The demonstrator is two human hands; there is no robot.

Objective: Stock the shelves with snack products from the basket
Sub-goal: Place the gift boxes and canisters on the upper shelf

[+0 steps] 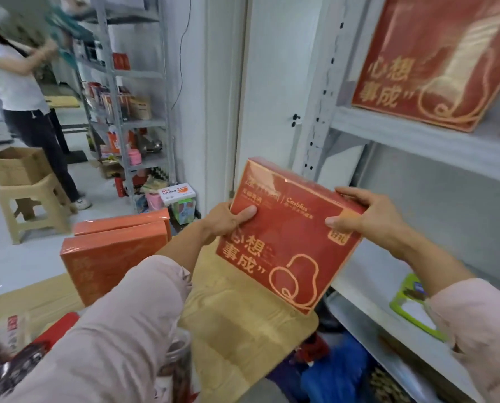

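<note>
Your pink sleeves fill the lower frame; below them, blurred packets and a blue bag sit low down, the basket itself not clearly made out. Both hands are clamped on one red gift box, held in the air and tilted, just in front of the grey shelf unit. Left hand: thumb flat on the printed face, fingers hidden behind the left edge. Right hand: fingers hooked over the top right corner, thumb pressed on the face. Each grip closed firmly, neither showing slack. Risks, as judged: the shrink-wrap looks slick, so a thumb could slide if you let one hand go before the box rests on a shelf; the lower corner hangs close to the shelf's front lip and may catch on it as you swing in. A matching box already leans on the upper shelf; nudging it could tip it forward. Further left, two orange boxes stand on cardboard. Beyond, another person works at a far rack.
</note>
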